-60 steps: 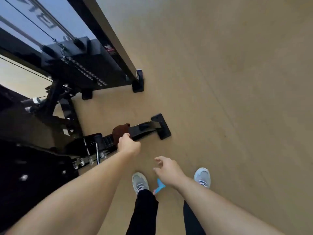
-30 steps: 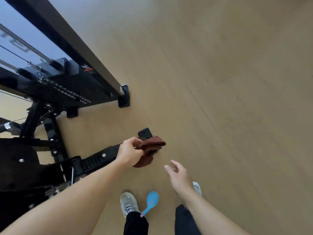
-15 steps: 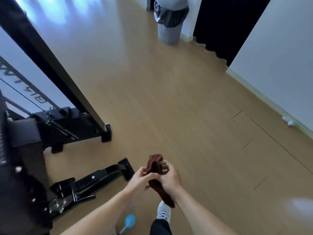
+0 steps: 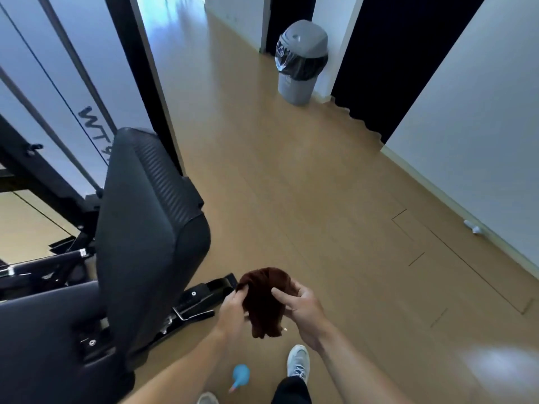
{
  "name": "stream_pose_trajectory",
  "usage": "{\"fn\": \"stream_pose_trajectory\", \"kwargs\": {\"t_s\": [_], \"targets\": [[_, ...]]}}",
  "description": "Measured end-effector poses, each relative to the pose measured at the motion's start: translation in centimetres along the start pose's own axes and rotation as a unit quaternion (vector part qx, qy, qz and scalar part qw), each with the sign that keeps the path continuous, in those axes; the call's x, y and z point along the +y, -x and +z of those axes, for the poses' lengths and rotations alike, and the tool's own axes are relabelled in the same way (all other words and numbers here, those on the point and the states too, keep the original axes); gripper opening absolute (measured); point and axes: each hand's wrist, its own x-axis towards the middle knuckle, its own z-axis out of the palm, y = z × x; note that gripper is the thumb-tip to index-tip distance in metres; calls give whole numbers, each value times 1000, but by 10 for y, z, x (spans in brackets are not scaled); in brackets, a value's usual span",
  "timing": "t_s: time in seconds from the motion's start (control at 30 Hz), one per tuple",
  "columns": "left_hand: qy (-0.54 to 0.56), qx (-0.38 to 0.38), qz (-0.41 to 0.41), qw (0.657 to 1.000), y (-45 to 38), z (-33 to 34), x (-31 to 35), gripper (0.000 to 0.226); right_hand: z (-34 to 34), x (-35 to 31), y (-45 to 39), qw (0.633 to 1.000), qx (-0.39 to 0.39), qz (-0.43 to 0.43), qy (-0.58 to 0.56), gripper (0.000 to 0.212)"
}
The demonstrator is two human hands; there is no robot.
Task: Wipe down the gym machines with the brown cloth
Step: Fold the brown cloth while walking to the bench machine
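Holding the cloth [image 4: 264, 301] bunched between both hands, left hand [image 4: 233, 312] pinching its upper edge, right hand [image 4: 303, 306] curled round its side; seat pad [image 4: 145, 228] left of the grip, untouched; wiping apparently unfinished, extent done not discernible.

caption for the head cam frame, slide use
Both hands, left and right, hold the brown cloth beside the gym machine's black pad.

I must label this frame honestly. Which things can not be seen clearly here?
- Brown cloth: bunched; left hand and right hand cover its sides.
- Blue object: blurred, unidentifiable.
- Gym machine: cut off at the left edge.
- White item by the wall: too small.
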Motion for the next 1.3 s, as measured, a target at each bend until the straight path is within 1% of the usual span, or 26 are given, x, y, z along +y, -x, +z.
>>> {"fn": "stream_pose_trajectory", "kwargs": {"t_s": [0.03,0.07,0.13,0.23,0.3,0.37,0.43,0.47,0.5,0.53,0.6,0.63,0.7,0.73,0.77,0.8,0.87,0.93,1.0,1.07,1.13,1.2,1.3], "targets": [[7,12,-4,1000,3,-10,-1,33,9,2,6,1000,-10,-3,5,28],[10,23,-4,1000,8,-18,0,32,16,3,11,1000,-6,-7,7,21],[9,36,8,999,18,-33,2,32,23,8,17,1000,13,-23,15,15],[-22,36,21,999,28,-50,6,32,26,7,26,994,35,-48,89,10],[-34,22,14,999,32,-56,8,34,24,1,31,992,45,-56,108,11],[-24,18,3,1000,36,-53,15,33,21,-11,36,992,41,-65,104,16],[13,29,-12,999,48,-46,29,29,15,-24,41,992,13,-68,108,21],[44,21,-28,998,55,-42,35,28,12,-31,43,991,-6,-71,114,23],[72,-6,-38,997,60,-38,40,31,8,-39,47,989,-24,-79,121,25],[87,-32,-42,995,64,-33,43,38,5,-46,50,988,-34,-89,126,26],[100,-86,-22,991,75,-23,52,51,1,-62,58,986,-39,-110,115,27],[83,-106,-4,991,78,-18,53,52,-2,-68,61,987,-38,-118,101,27],[10,-125,52,991,87,-3,58,42,-12,-79,67,988,-37,-130,74,26],[-26,-121,79,989,87,1,58,44,-15,-83,68,989,-40,-128,60,26],[-46,-120,95,987,89,7,60,44,-22,-86,70,990,-44,-127,39,27],[-44,-127,108,985,92,12,63,39,-28,-89,72,991,-51,-124,10,29],[-37,-141,119,982,103,23,70,29,-44,-92,76,989,-83,-113,-49,34],[-44,-156,115,980,111,30,78,27,-57,-89,81,982,-142,-105,-71,43],[-37,-174,104,978,118,38,83,28,-65,-79,86,973,-206,-91,-53,58],[-19,-186,89,978,121,43,90,29,-68,-62,88,961,-263,-83,-11,71],[2,-191,84,978,125,49,99,26,-70,-46,87,945,-318,-73,0,81],[21,-180,94,979,131,51,109,25,-66,-38,90,935,-352,-35,-9,82],[44,-142,106,983,125,48,116,31,-56,-31,97,941,-336,25,37,72]]}}
